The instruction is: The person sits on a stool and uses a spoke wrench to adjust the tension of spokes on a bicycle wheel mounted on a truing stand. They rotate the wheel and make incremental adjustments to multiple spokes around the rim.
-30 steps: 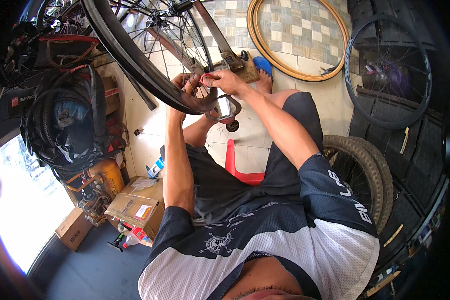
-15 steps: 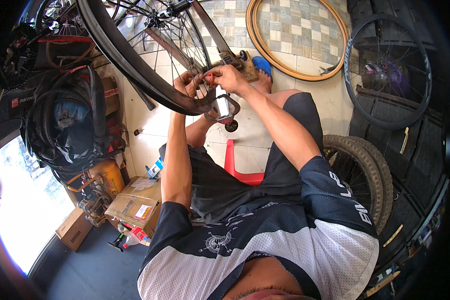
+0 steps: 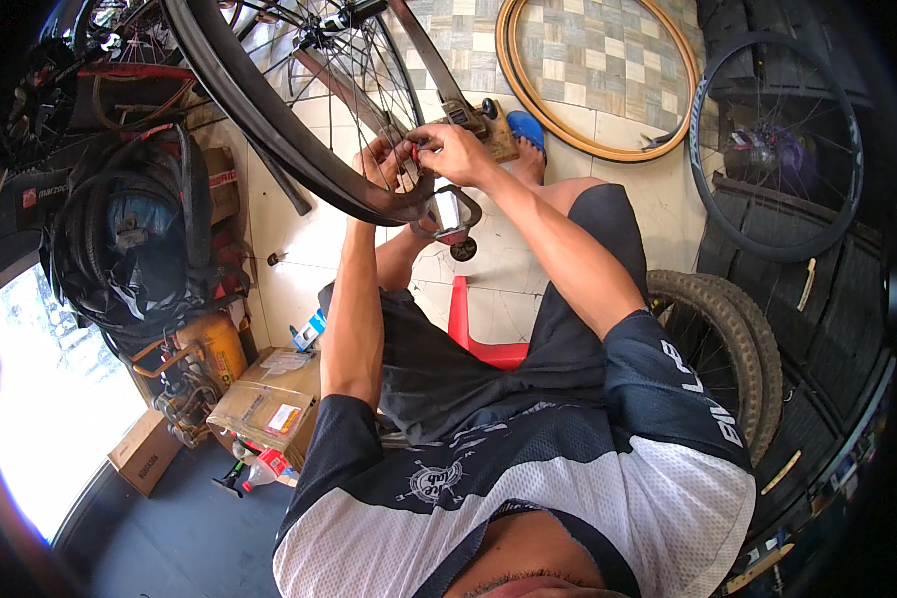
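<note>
A bicycle wheel with a dark rim and thin spokes stands in a metal truing stand in front of me. My right hand is closed at the near part of the rim, pinching a small red spoke wrench at the spokes. Just left of it, my left hand has its fingers curled in among the spokes, close to the wrench; what they grip is hidden. Below my right hand, the stand's looped caliper sits beside the rim.
A pair of tan tyres lies on the tiles at the far right, near another wheel. Knobby-tyred wheels stand at my right. A cardboard box and hanging tyres are at left; a red plastic piece shows between my legs.
My right fingers have shifted around the red wrench, so less of it shows. Both hands stay at the same part of the rim. The view has moved slightly.
</note>
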`<state>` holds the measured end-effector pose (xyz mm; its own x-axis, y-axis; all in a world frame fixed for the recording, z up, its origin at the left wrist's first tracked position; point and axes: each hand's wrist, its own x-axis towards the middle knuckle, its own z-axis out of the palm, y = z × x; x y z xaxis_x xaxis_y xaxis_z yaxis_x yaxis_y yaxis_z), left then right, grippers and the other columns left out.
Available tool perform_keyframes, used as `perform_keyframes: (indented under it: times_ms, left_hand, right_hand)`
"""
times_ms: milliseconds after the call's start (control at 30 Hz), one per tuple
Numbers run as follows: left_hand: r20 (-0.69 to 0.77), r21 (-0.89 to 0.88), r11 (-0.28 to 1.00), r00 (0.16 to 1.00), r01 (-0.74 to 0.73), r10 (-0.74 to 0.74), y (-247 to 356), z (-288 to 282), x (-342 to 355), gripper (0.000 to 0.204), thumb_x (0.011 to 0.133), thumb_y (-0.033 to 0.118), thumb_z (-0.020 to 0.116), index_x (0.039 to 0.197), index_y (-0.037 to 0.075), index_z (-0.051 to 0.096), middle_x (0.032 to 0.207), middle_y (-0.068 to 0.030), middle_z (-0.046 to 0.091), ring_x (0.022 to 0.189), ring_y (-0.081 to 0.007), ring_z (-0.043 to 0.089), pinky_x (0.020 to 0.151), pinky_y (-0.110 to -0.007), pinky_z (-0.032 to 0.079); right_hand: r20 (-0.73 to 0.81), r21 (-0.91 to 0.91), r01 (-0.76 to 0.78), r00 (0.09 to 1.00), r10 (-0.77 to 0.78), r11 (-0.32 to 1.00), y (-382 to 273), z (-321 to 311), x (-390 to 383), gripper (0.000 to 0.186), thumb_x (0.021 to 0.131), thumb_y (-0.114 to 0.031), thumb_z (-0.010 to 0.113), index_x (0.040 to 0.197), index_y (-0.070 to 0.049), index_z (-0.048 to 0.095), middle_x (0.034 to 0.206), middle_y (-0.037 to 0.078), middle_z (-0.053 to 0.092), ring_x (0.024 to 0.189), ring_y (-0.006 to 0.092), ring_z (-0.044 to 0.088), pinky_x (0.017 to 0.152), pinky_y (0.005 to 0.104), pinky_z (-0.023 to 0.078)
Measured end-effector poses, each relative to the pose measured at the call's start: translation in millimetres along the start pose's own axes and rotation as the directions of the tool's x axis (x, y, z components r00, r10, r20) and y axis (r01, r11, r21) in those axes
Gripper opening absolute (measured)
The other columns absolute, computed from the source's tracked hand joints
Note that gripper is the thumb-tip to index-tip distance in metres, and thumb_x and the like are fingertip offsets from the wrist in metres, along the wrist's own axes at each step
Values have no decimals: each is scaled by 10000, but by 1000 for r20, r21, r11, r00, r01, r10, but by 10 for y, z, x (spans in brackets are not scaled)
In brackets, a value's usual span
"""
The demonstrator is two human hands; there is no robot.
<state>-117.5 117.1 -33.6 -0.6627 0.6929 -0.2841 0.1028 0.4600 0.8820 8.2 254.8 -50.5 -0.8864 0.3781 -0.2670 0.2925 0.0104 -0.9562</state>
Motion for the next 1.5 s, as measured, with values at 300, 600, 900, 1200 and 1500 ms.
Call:
perform_keyframes:
  times_ms: [300, 600, 900, 1200, 1500]
  left_hand:
    - [174, 26, 994, 979, 103, -106, 185, -46, 4, 432, 902, 386, 776, 982, -32, 705, 789, -57, 704, 654, -98, 612, 565, -277, 475]
    - [120, 227, 964, 986, -140, 115, 152, -41, 51, 416, 883, 410, 784, 822, 2, 736, 643, -49, 668, 583, -73, 581, 530, -276, 463]
    - [236, -51, 969, 946, 241, -223, 237, -205, 25, 488, 848, 392, 841, 1042, -36, 712, 813, -29, 691, 671, -93, 597, 594, -270, 473]
    - [123, -11, 999, 992, 43, -41, 210, -13, 33, 402, 902, 378, 778, 866, -22, 755, 729, -64, 699, 630, -69, 591, 555, -274, 472]
    - [-100, -214, 956, 969, 199, -224, -102, -38, 60, 446, 952, 423, 714, 857, -13, 693, 674, -17, 627, 580, -103, 584, 517, -265, 460]
  right_hand:
    - [-19, -150, 153, 987, -158, 977, -44, 15, -110, 541, 807, -217, 724, 1287, -2, 598, 1095, 240, 724, 1037, 371, 711, 898, 418, 554]
    - [-195, -344, 141, 957, -217, 929, -188, 96, -177, 579, 797, -281, 724, 1310, -75, 553, 1075, 204, 714, 1050, 406, 670, 884, 505, 534]
    - [-108, -68, 140, 983, -146, 988, -68, 108, -110, 497, 859, -214, 663, 1313, -53, 541, 1015, 219, 734, 963, 404, 704, 855, 485, 540]
    - [-299, -395, 236, 881, -367, 888, -96, 194, -160, 674, 772, -235, 737, 1370, -51, 485, 925, 179, 720, 942, 392, 685, 847, 494, 533]
    - [-28, 44, 63, 998, -62, 997, -37, 84, -120, 419, 952, -134, 666, 1330, -8, 533, 1025, 155, 756, 982, 230, 710, 884, 358, 524]
